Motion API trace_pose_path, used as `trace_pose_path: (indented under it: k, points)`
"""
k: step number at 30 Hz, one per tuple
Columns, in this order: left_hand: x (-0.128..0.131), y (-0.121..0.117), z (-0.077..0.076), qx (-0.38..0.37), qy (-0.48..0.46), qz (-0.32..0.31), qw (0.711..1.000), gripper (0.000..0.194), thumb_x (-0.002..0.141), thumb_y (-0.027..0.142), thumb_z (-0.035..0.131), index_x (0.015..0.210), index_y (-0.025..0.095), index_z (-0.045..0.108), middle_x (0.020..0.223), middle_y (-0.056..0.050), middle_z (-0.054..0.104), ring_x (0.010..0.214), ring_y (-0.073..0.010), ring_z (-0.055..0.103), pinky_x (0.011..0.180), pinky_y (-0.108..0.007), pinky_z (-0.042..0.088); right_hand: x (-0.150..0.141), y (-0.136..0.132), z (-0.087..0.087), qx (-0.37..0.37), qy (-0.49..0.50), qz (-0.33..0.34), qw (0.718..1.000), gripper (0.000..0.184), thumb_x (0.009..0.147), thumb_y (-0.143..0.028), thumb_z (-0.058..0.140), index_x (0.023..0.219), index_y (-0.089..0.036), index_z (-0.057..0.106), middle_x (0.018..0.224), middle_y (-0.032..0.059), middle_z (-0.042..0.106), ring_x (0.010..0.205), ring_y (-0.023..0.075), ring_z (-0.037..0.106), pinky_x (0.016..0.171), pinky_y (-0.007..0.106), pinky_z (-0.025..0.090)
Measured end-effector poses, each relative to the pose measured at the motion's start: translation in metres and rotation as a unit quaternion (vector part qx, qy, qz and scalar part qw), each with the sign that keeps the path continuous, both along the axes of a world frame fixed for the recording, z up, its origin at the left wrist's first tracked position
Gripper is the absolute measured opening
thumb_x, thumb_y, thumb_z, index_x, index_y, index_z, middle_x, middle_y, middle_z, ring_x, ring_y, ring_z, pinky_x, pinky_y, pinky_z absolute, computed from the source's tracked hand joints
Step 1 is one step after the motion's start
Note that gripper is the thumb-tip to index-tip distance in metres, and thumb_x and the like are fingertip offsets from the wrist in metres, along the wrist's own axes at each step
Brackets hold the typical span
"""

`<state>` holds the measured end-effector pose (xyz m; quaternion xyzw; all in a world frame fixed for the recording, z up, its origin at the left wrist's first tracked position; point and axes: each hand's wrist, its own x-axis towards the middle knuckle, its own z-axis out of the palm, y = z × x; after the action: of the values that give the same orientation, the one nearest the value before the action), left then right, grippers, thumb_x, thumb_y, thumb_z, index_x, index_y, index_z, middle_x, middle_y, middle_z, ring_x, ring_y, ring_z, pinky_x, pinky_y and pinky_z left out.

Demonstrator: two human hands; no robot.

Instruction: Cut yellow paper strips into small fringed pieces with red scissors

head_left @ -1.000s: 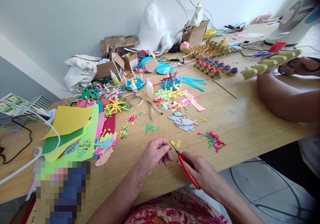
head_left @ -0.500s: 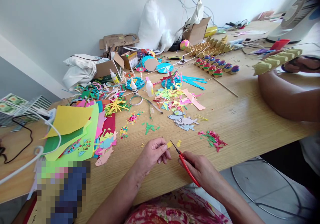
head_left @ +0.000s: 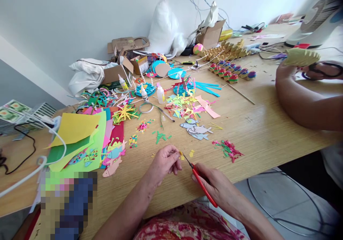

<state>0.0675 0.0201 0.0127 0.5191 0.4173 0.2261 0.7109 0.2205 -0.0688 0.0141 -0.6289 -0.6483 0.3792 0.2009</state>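
Note:
My left hand point(head_left: 164, 160) pinches a tiny yellow paper scrap point(head_left: 181, 156) just above the wooden table point(head_left: 262, 133), near its front edge. My right hand point(head_left: 211, 183) grips red-handled scissors point(head_left: 201, 183), whose blade tips touch the scrap. A second yellow scrap point(head_left: 191, 153) lies on the table just beyond the blades. Grey paper fish point(head_left: 197, 130) lie further back, and red-pink paper clippings point(head_left: 229, 149) are strewn to the right.
Stacked coloured paper sheets point(head_left: 77, 136) lie at left, with a white cable point(head_left: 40, 161) across them. Glue bottles point(head_left: 160, 94), cut shapes, cardboard boxes point(head_left: 120, 72) and painted egg-carton pieces point(head_left: 232, 74) fill the back. At right another person's arm point(head_left: 302, 104) holds an egg-carton strip point(head_left: 301, 56) and scissors. A fan point(head_left: 316, 22) stands behind.
My left hand turned the yellow scrap and brought it back against the scissor tips. The other person swung the egg-carton strip, so it now looks shorter.

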Motion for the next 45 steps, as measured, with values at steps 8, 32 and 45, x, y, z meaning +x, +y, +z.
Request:
trace_pose_path:
  k: [8, 32, 45]
  points:
    - [0.001, -0.001, 0.002, 0.018, -0.007, 0.008, 1.0, 0.019, 0.076, 0.033, 0.049, 0.07, 0.016, 0.044, 0.052, 0.004, 0.056, 0.036, -0.0035, 0.044, 0.034, -0.014, 0.024, -0.001, 0.001, 0.0, -0.006, 0.001, 0.005, 1.0, 0.032, 0.089, -0.04, 0.025, 0.069, -0.021, 0.04, 0.062, -0.0009, 0.05, 0.056, 0.014, 0.047, 0.053, 0.024, 0.033]
    - [0.005, -0.001, -0.003, 0.002, 0.01, -0.022, 1.0, 0.017, 0.073, 0.031, 0.051, 0.07, 0.016, 0.044, 0.054, 0.003, 0.057, 0.037, -0.0037, 0.047, 0.034, -0.014, 0.025, 0.002, 0.003, -0.009, -0.003, 0.004, -0.027, 1.0, 0.034, 0.087, -0.038, 0.027, 0.065, -0.019, 0.044, 0.058, -0.0004, 0.051, 0.054, 0.013, 0.045, 0.05, 0.023, 0.031]
    - [0.001, 0.0, 0.0, 0.008, -0.003, 0.014, 1.0, 0.017, 0.074, 0.03, 0.052, 0.069, 0.015, 0.046, 0.054, 0.003, 0.057, 0.039, -0.0036, 0.046, 0.036, -0.014, 0.026, 0.005, 0.002, -0.006, -0.012, -0.012, -0.018, 1.0, 0.034, 0.088, -0.041, 0.025, 0.067, -0.02, 0.043, 0.063, 0.0023, 0.055, 0.057, 0.0153, 0.049, 0.053, 0.025, 0.034]
